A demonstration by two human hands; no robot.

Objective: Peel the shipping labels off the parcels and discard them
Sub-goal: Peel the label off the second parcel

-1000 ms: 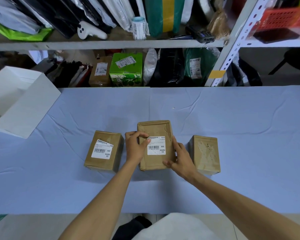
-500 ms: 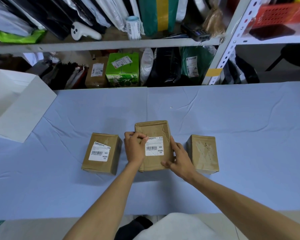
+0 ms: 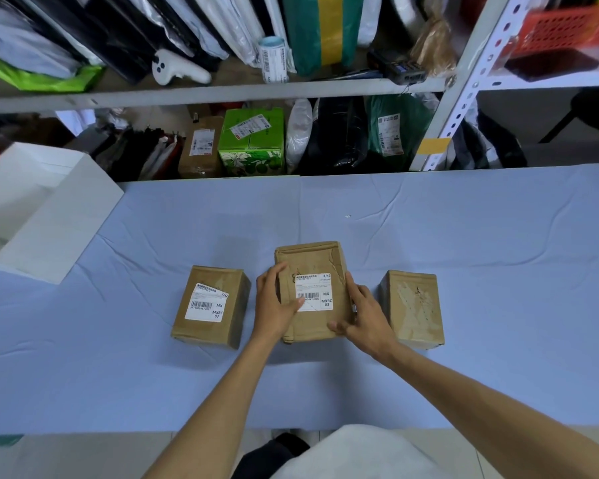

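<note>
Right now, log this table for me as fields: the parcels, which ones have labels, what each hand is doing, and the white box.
parcels: three brown, in a row on the blue cloth
left parcel: left label flat on top, no hand on it
middle parcel: middle label on top
right parcel: no label, pale residue on top
left hand: on middle parcel's left side, thumb at label's lower left corner
right hand: grips middle parcel's near right corner
white box: open, far left
</note>
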